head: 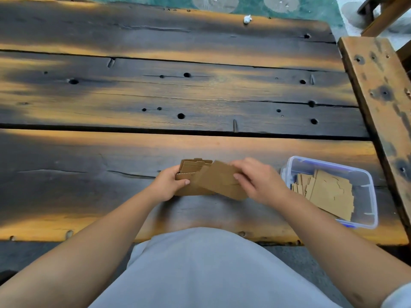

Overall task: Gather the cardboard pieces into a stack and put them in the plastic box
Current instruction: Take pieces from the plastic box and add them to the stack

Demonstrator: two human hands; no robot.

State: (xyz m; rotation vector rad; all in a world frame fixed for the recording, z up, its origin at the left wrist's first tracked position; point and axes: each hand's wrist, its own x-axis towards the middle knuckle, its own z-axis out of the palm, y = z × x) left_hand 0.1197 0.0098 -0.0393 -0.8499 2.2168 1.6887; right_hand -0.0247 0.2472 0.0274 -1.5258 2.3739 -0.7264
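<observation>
A stack of brown cardboard pieces rests near the front edge of the wooden table, and my left hand grips its left end. My right hand holds a larger flat cardboard piece, tilted across the top of the stack. To the right stands a clear plastic box with no lid on it. Several cardboard pieces lie inside it, leaning toward its right side.
The dark plank table stretches far ahead and to the left. A wooden bench plank runs along the right edge, close behind the box. A small white object sits at the far table edge.
</observation>
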